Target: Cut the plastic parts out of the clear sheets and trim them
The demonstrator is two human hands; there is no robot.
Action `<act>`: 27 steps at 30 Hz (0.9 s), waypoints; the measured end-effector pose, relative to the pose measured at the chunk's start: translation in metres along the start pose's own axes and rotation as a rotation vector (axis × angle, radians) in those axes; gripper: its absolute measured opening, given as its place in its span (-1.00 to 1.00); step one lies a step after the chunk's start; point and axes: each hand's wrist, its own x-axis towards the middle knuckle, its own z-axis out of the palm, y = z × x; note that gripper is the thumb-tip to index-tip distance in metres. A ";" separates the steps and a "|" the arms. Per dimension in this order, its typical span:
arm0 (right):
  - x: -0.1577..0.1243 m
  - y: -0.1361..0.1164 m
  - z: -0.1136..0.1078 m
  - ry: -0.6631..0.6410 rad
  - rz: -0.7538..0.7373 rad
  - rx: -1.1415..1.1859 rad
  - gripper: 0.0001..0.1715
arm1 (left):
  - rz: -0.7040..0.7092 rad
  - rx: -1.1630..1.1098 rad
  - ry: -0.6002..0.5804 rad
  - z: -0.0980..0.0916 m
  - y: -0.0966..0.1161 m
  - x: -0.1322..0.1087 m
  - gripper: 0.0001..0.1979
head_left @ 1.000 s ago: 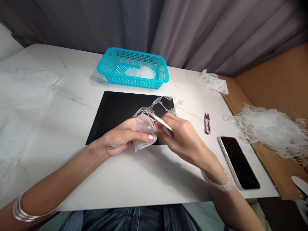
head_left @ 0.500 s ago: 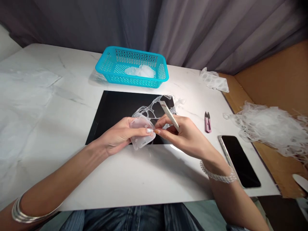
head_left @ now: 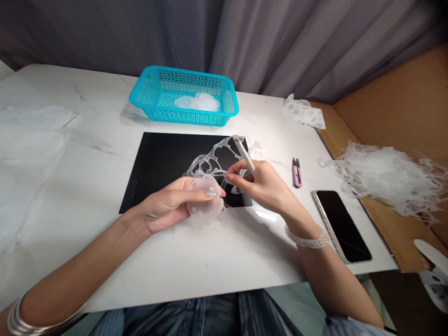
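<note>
My left hand grips a translucent, pale moulded plastic piece, its fingers wrapped across the front and part of the piece hidden behind them. A clear, web-like strip of plastic flash runs from that piece across a black mat. My right hand holds a slim white pointed tool between thumb and fingers, with its fingertips touching or very near the web. The tool's tip points up and away from me.
A turquoise perforated basket holding whitish scraps stands on the white marble table. Thread snips, a phone and a scrap bundle lie to the right. A large scrap heap rests on cardboard.
My right hand has moved left and away from the moulded piece, toward the web, and the tool stands more upright. My left hand has turned the piece. The whole view has shifted slightly.
</note>
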 end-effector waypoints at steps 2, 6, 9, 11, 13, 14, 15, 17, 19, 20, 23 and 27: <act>-0.003 -0.001 -0.014 -0.060 0.013 0.050 -0.78 | 0.021 0.024 0.000 -0.002 0.000 0.001 -0.77; -0.010 0.004 -0.033 -0.272 -0.062 0.035 -0.75 | 0.093 0.286 0.075 -0.005 0.001 0.003 -0.75; -0.007 0.001 -0.028 -0.157 -0.053 0.019 -0.71 | 0.142 0.541 0.051 -0.003 0.003 0.003 -0.76; -0.003 -0.004 -0.017 -0.117 -0.048 0.067 -0.69 | 0.146 0.634 0.011 -0.001 0.005 0.002 -0.78; 0.001 -0.009 -0.006 -0.240 -0.064 0.151 -0.70 | 0.122 0.688 -0.008 0.001 0.007 0.000 -0.81; 0.003 -0.010 -0.001 -0.321 -0.063 0.202 -0.71 | 0.098 0.715 -0.004 0.001 0.008 -0.001 -0.81; 0.004 -0.011 0.003 -0.386 -0.050 0.252 -0.71 | 0.072 0.744 0.015 0.000 0.008 -0.003 -0.82; 0.005 -0.009 0.006 -0.448 -0.010 0.329 -0.71 | 0.030 0.772 0.066 -0.003 0.009 -0.005 -0.81; 0.004 -0.008 0.006 -0.421 0.015 0.358 -0.71 | 0.062 0.713 0.106 -0.007 0.011 -0.005 -0.80; 0.003 -0.008 0.005 -0.389 0.022 0.356 -0.71 | 0.102 0.653 0.116 -0.009 0.011 -0.005 -0.80; 0.000 -0.009 0.004 -0.306 0.019 0.332 -0.69 | 0.184 0.464 0.142 -0.013 0.012 -0.004 -0.81; -0.003 -0.013 0.007 -0.256 -0.048 0.282 -0.75 | 0.100 0.348 0.205 -0.013 0.009 -0.003 -0.79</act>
